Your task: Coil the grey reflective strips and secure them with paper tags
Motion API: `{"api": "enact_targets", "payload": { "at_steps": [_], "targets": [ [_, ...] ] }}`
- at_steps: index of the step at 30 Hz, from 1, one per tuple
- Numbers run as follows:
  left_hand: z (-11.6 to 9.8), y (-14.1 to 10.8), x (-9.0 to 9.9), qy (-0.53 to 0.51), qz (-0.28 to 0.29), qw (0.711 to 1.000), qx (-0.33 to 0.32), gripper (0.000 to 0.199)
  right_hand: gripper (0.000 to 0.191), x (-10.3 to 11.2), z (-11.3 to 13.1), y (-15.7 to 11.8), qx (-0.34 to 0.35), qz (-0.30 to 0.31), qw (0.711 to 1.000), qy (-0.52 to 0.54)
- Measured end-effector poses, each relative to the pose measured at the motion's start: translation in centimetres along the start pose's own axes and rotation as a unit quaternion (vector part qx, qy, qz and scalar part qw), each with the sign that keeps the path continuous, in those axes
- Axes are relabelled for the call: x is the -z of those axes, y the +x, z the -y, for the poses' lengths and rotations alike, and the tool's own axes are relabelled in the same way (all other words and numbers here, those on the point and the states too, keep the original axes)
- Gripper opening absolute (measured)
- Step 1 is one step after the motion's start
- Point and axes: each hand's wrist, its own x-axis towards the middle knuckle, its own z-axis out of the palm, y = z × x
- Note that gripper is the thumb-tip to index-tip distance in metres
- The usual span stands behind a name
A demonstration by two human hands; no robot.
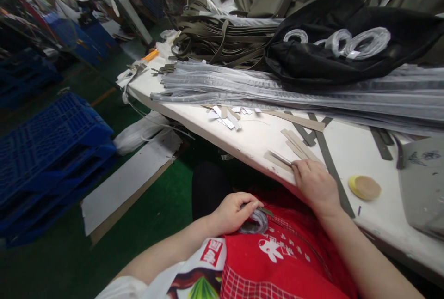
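My left hand (234, 213) is closed around a small roll of grey, translucent strip (255, 223), held against the red apron (277, 262). A short dark green end sticks out beside the thumb. At the table's front edge my right hand (317, 186) is closed on a thin, pointed metal tool (280, 158); its exact kind I cannot make out. Under the tool lies a beige strip (272, 159), and more beige strips (300, 144) lie just beyond the fingers. A long dark green strip (331, 162) runs past the right hand.
Long grey strips (222, 84) stretch across the white table (256, 139), with olive straps (222, 40) and a black bag holding clear coils (367, 42) behind. A yellow-rimmed round piece (364, 187) sits to the right. Blue pallets (52, 151) are stacked on the floor at left.
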Motion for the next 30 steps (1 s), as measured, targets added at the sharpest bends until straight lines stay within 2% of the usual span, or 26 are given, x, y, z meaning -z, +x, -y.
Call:
{"api": "enact_targets", "payload": {
  "at_steps": [3,5,6,7,9,11,12,14,18,21,24,28,30],
  "targets": [
    [0.2,-0.1,0.0,-0.025,-0.003,0.999,0.027,0.044,0.032,1.0,-0.6,0.5,-0.089,-0.053,0.995,-0.001],
    [0.5,-0.1,-0.1,-0.045,-0.011,0.997,0.062,0.047,0.033,2.6,-0.8,0.2,-0.153,-0.085,0.984,0.017],
    [0.7,-0.1,-0.2,-0.055,-0.017,0.995,0.083,0.049,0.033,3.5,-0.6,-0.2,-0.162,-0.080,0.983,0.042],
    [1.0,-0.1,-0.3,-0.068,-0.024,0.992,0.102,0.052,0.032,4.6,-0.3,-0.8,-0.144,-0.052,0.985,0.083],
    [1.7,0.0,-0.6,-0.102,-0.037,0.985,0.136,0.056,0.029,6.8,0.9,-2.0,-0.039,0.066,0.978,0.193],
    [2.3,0.1,-1.0,-0.145,-0.049,0.975,0.161,0.060,0.028,8.6,2.5,-3.2,0.088,0.193,0.942,0.261],
    [2.5,0.1,-1.1,-0.167,-0.055,0.970,0.169,0.062,0.028,9.2,3.4,-3.6,0.132,0.228,0.928,0.264],
    [2.7,0.2,-1.3,-0.199,-0.064,0.962,0.177,0.064,0.029,9.9,5.1,-4.0,0.174,0.241,0.929,0.221],
    [2.3,0.0,-1.2,-0.222,-0.058,0.959,0.168,0.069,0.023,10.0,7.8,-3.6,0.216,0.215,0.943,0.132],
    [1.8,-0.3,-1.0,-0.233,-0.044,0.958,0.164,0.076,0.021,9.6,9.5,-2.8,0.234,0.233,0.939,0.095],
    [1.5,-0.4,-0.9,-0.268,-0.032,0.948,0.168,0.079,0.024,8.8,10.7,-2.3,0.219,0.247,0.940,0.085],
    [1.7,-0.3,-0.8,-0.290,-0.040,0.947,0.135,0.075,0.020,8.1,9.7,-2.3,0.169,0.262,0.942,0.122],
    [1.8,-0.3,-0.7,-0.276,-0.040,0.952,0.124,0.073,0.015,8.0,8.3,-2.6,0.139,0.284,0.929,0.193]
  ]
}}
